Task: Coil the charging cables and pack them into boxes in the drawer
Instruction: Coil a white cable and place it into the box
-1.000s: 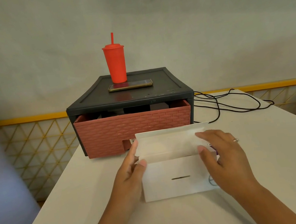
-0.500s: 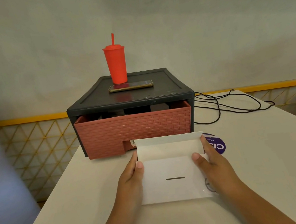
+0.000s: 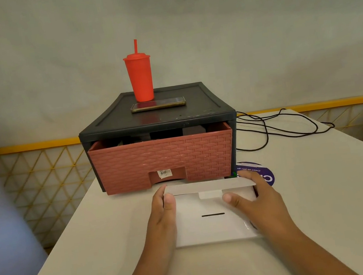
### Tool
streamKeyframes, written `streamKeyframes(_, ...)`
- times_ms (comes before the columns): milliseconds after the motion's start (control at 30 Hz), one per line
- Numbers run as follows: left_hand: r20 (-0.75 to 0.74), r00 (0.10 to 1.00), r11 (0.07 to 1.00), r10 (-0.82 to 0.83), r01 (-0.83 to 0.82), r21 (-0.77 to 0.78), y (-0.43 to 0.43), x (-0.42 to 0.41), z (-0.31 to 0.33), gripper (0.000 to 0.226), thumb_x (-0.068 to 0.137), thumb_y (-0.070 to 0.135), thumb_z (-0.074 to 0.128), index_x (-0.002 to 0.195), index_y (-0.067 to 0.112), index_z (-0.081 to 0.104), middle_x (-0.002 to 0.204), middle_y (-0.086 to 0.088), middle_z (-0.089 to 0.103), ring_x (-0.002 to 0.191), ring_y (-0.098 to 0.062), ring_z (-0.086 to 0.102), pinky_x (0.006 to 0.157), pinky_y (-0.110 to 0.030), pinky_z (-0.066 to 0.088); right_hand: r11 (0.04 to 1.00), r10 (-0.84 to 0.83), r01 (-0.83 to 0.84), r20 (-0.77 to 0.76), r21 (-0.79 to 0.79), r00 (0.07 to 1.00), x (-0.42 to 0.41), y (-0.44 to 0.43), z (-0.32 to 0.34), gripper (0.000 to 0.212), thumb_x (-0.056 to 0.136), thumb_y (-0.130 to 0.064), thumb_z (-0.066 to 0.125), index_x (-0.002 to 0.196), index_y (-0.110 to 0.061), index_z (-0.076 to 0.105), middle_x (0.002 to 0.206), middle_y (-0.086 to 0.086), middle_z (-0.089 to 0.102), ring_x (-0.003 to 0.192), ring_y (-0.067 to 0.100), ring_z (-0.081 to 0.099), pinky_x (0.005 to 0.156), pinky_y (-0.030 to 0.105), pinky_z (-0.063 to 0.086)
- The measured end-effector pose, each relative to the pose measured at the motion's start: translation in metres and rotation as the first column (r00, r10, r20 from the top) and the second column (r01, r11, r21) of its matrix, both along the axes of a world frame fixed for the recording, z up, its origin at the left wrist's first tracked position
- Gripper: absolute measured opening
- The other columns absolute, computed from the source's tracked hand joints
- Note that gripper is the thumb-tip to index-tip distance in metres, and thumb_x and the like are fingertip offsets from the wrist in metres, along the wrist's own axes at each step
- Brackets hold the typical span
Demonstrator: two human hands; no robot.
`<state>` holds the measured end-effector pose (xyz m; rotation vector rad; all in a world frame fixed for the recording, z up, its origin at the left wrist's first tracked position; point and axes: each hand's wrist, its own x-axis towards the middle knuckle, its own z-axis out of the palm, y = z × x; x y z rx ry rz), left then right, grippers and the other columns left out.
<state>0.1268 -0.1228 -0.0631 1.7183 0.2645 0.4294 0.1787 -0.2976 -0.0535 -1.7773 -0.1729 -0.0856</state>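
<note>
A flat white box [image 3: 212, 224] with a slot in its top lies on the table in front of the drawer. Its far flap [image 3: 209, 187] is folded down, with the tab hanging over the top. My left hand [image 3: 163, 213] holds the box's left end, thumb on the lid. My right hand [image 3: 258, 199] holds the right end, thumb pressing on the top. The brick-patterned drawer [image 3: 162, 159] sits slightly pulled out of a black cabinet [image 3: 156, 119], dark items inside. A loose black cable [image 3: 278, 130] lies on the table to the right of the cabinet.
A red cup with a straw [image 3: 139, 77] and a phone [image 3: 158, 104] stand on the cabinet top. A purple round sticker [image 3: 267, 175] is on the white table [image 3: 324, 186] behind my right hand. A wall is behind, a yellow lattice railing [image 3: 40, 177] at left.
The box's far flap went from standing upright to folded down over the top. My thumbs moved onto the lid and both hands shifted to the box's far corners.
</note>
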Motion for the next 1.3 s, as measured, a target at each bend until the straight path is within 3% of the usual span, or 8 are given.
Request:
streamKeyframes(267, -0.022, 1.000, 1.000, -0.013, 0.013, 0.005, -0.001, 0.002, 0.000, 0.044, 0.094, 0.037, 0.042, 0.137, 0.038, 0.032, 0.147, 0.004, 0.034, 0.135, -0.010, 0.031, 0.102, -0.021, 0.023, 1.000, -0.001, 0.001, 0.025, -0.014, 1.000, -0.003, 0.000, 0.004, 0.056, 0.058, -0.026, 0.086, 0.098, -0.039, 0.050, 0.083, -0.021, 0.061, 0.068, -0.012, 0.058, 0.054, 0.000, 0.040)
streamKeyframes(400, -0.002, 1.000, 1.000, -0.006, 0.006, -0.017, -0.001, 0.003, -0.001, 0.035, 0.094, 0.031, 0.047, 0.125, 0.042, 0.037, 0.131, 0.012, 0.045, 0.114, -0.003, 0.047, 0.090, -0.015, 0.033, 0.996, 0.046, -0.044, 0.029, -0.072, 0.999, -0.002, 0.001, 0.003, 0.058, 0.060, -0.021, 0.086, 0.103, -0.038, 0.051, 0.091, -0.023, 0.059, 0.075, -0.016, 0.055, 0.058, 0.003, 0.040)
streamKeyframes(500, 0.014, 1.000, 1.000, -0.006, 0.006, -0.029, -0.001, 0.003, -0.002, 0.029, 0.093, 0.025, 0.052, 0.110, 0.046, 0.040, 0.114, 0.015, 0.053, 0.099, 0.003, 0.052, 0.075, -0.009, 0.037, 0.993, 0.068, -0.066, 0.021, -0.100, 0.997, 0.003, 0.000, -0.002, 0.063, 0.061, -0.019, 0.085, 0.114, -0.033, 0.053, 0.108, -0.017, 0.060, 0.095, -0.003, 0.054, 0.067, 0.003, 0.036)
streamKeyframes(667, 0.015, 1.000, 1.000, -0.010, 0.011, -0.024, 0.000, 0.004, -0.005, 0.038, 0.092, 0.021, 0.054, 0.107, 0.052, 0.041, 0.121, 0.014, 0.053, 0.112, -0.007, 0.052, 0.095, -0.023, 0.038, 0.991, 0.105, -0.105, 0.002, -0.084, 0.994, 0.008, -0.001, -0.007, 0.054, 0.062, -0.017, 0.083, 0.103, -0.039, 0.056, 0.117, -0.008, 0.058, 0.106, 0.009, 0.055, 0.088, 0.023, 0.042)
streamKeyframes(900, 0.013, 0.999, 0.997, 0.051, -0.052, 0.060, 0.000, 0.004, -0.005, 0.028, 0.083, 0.006, 0.059, 0.094, 0.030, 0.050, 0.082, 0.004, 0.061, 0.063, -0.003, 0.056, 0.061, -0.019, 0.046, 0.985, 0.151, -0.154, -0.045, -0.073, 0.988, 0.007, -0.003, -0.004, 0.039, 0.066, -0.008, 0.077, 0.087, -0.032, 0.055, 0.101, -0.003, 0.062, 0.082, 0.012, 0.060, 0.060, 0.016, 0.043)
streamKeyframes(1033, 0.086, 0.988, 0.982, 0.125, -0.136, 0.131, -0.002, 0.003, -0.008, 0.031, 0.074, 0.022, 0.075, 0.088, 0.028, 0.048, 0.094, 0.005, 0.059, 0.080, -0.014, 0.059, 0.068, -0.026, 0.047, 0.987, 0.154, -0.156, -0.042, -0.039, 0.987, 0.007, -0.006, 0.001, 0.025, 0.071, -0.004, 0.073, 0.077, -0.021, 0.056, 0.080, -0.001, 0.060, 0.061, 0.015, 0.053, 0.049, 0.022, 0.042)
streamKeyframes(1167, 0.162, 0.979, 0.977, 0.124, -0.148, 0.150, -0.002, 0.002, -0.007, 0.040, 0.057, 0.044, 0.071, 0.084, 0.028, 0.046, 0.099, 0.018, 0.056, 0.092, 0.003, 0.053, 0.072, -0.011, 0.039, 0.979, 0.201, -0.203, -0.073, -0.023, 0.977, 0.008, -0.012, 0.006, 0.024, 0.066, -0.012, 0.081, 0.077, -0.026, 0.064, 0.088, 0.001, 0.067, 0.078, 0.023, 0.063, 0.074, 0.037, 0.052)
streamKeyframes(1300, 0.209, 0.976, 0.967, 0.055, -0.104, 0.233, -0.004, 0.003, -0.012, 0.046, 0.054, 0.058, 0.065, 0.085, 0.033, 0.043, 0.107, 0.021, 0.054, 0.100, 0.008, 0.050, 0.077, -0.003, 0.036, 0.969, 0.224, -0.227, -0.043, -0.095, 0.974, 0.009, -0.026, 0.015, 0.033, 0.063, -0.014, 0.085, 0.087, -0.030, 0.068, 0.093, -0.009, 0.069, 0.085, 0.013, 0.064, 0.076, 0.024, 0.050)
